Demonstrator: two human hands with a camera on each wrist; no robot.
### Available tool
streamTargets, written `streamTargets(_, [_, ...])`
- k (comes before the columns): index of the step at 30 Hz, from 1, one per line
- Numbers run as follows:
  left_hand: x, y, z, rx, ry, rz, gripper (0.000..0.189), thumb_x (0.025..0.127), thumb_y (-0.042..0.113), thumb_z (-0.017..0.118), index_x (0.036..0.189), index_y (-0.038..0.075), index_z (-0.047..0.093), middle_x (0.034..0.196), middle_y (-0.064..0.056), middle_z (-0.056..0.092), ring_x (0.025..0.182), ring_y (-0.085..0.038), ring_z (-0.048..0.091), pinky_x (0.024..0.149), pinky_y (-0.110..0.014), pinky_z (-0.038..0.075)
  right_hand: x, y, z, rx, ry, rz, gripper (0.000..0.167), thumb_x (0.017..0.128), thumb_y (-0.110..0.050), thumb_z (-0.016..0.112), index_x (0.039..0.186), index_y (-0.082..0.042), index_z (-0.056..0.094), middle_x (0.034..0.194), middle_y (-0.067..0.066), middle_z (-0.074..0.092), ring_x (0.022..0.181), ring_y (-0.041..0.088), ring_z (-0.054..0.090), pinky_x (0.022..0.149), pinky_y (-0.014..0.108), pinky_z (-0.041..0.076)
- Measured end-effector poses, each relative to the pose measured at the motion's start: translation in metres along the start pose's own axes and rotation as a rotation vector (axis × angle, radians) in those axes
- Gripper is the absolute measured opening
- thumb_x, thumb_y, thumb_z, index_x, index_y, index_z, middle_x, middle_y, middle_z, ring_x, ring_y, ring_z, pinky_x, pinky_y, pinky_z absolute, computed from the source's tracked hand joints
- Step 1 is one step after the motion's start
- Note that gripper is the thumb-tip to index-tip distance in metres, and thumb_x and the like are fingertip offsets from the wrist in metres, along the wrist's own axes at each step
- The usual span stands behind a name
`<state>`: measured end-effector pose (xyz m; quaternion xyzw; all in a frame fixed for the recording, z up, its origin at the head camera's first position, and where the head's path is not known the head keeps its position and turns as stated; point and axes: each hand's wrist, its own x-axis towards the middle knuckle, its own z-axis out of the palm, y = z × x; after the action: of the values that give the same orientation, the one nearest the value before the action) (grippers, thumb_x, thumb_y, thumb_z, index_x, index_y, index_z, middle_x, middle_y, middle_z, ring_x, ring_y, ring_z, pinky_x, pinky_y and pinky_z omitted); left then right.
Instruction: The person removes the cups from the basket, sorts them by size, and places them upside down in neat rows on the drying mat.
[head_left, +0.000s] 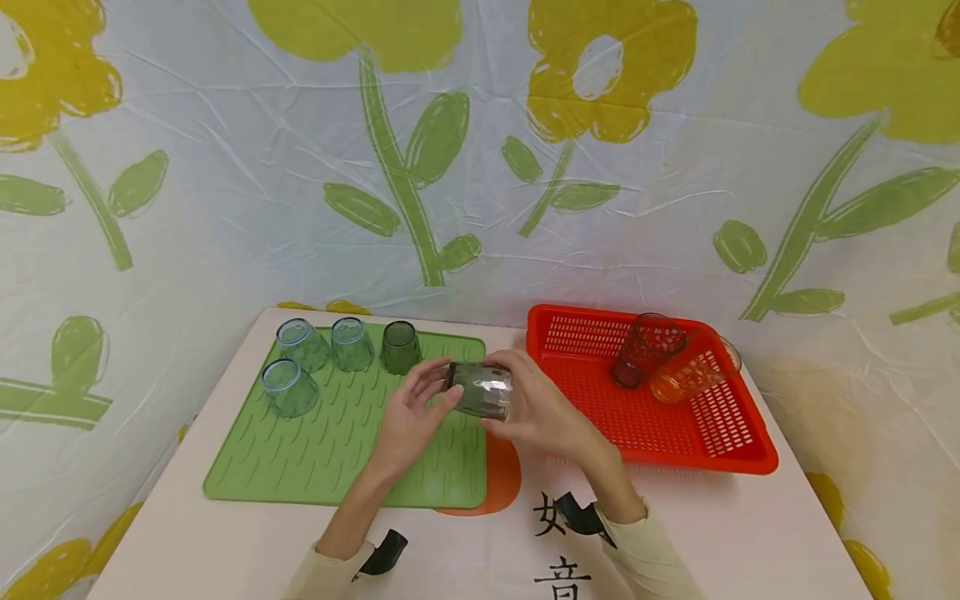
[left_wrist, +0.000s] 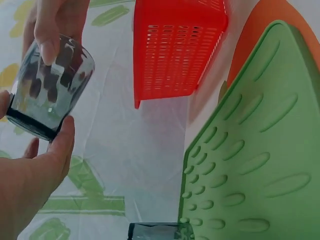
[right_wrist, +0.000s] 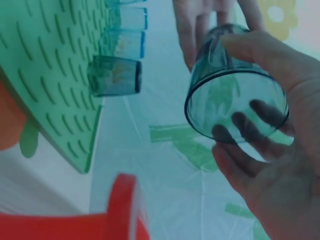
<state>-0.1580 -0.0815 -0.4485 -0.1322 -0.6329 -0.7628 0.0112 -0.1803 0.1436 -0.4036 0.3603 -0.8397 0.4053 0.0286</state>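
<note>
Above the right edge of the green mat, both hands hold a smoky grey drinking glass (head_left: 480,390) tipped on its side. The right hand (head_left: 543,404) grips it around the side near the open rim, as the right wrist view shows. At the dark base end, the left hand (head_left: 416,408) holds it between thumb and fingertips. A second grey glass (head_left: 401,347) stands upside down on the drying mat (head_left: 352,467). Left of that glass sit three blue-tinted glasses, a back one (head_left: 352,343), a corner one (head_left: 303,345) and a nearer one (head_left: 289,388).
A red perforated basket (head_left: 585,400) stands right of the mat. Inside it a dark patterned glass (head_left: 647,350) and a clear patterned glass (head_left: 693,373) lean toward its right end. A flower-printed cloth (head_left: 480,167) hangs behind the table.
</note>
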Motion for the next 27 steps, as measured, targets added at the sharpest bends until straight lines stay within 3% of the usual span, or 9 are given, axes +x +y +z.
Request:
streamTargets(7, [0.002, 0.008, -0.001, 0.003, 0.007, 0.061, 0.051, 0.092, -0.001, 0.075, 0.14, 0.003, 0.057, 0.139, -0.015, 0.057, 0.129, -0.027, 0.055, 0.104, -0.033, 0.051, 0.0, -0.003, 0.018, -0.125, 0.062, 0.003, 0.079, 0.079, -0.017, 0.089, 0.145, -0.007, 0.047, 0.131, 0.008, 0.052, 0.109, 0.021, 0.059, 0.09, 0.037, 0.056])
streamTargets(13, [0.001, 0.013, -0.002, 0.151, 0.008, 0.074, 0.054, 0.089, 0.006, 0.081, 0.139, 0.012, 0.061, 0.137, -0.006, 0.057, 0.128, -0.024, 0.052, 0.107, -0.039, 0.048, -0.001, -0.003, 0.032, -0.178, 0.101, 0.01, 0.085, 0.079, -0.02, 0.09, 0.148, -0.005, 0.043, 0.133, 0.01, 0.056, 0.119, 0.025, 0.059, 0.1, 0.042, 0.053])
streamTargets(18, [-0.001, 0.015, -0.002, 0.269, 0.004, 0.088, 0.057, 0.086, 0.012, 0.086, 0.138, 0.018, 0.062, 0.135, -0.003, 0.056, 0.129, -0.022, 0.051, 0.113, -0.049, 0.041, 0.002, -0.004, 0.045, -0.133, 0.117, 0.048, 0.081, 0.079, -0.016, 0.089, 0.145, -0.003, 0.044, 0.133, 0.01, 0.058, 0.119, 0.022, 0.058, 0.1, 0.04, 0.053])
streamTargets(23, [-0.005, 0.012, -0.01, 0.317, -0.017, 0.075, 0.054, 0.09, 0.015, 0.082, 0.14, 0.019, 0.061, 0.137, -0.003, 0.056, 0.129, -0.021, 0.053, 0.114, -0.042, 0.041, 0.004, -0.001, 0.057, -0.033, 0.116, 0.065, 0.078, 0.078, -0.014, 0.091, 0.142, -0.004, 0.046, 0.123, 0.007, 0.065, 0.111, 0.018, 0.062, 0.09, 0.037, 0.056])
streamTargets(27, [-0.01, 0.008, -0.024, 0.328, -0.015, 0.033, 0.044, 0.1, 0.02, 0.071, 0.142, 0.018, 0.058, 0.138, -0.004, 0.057, 0.126, -0.02, 0.055, 0.109, -0.039, 0.045, 0.004, 0.003, 0.065, 0.01, 0.097, 0.097, 0.081, 0.079, -0.016, 0.09, 0.144, -0.006, 0.044, 0.126, 0.007, 0.064, 0.115, 0.019, 0.061, 0.096, 0.04, 0.055])
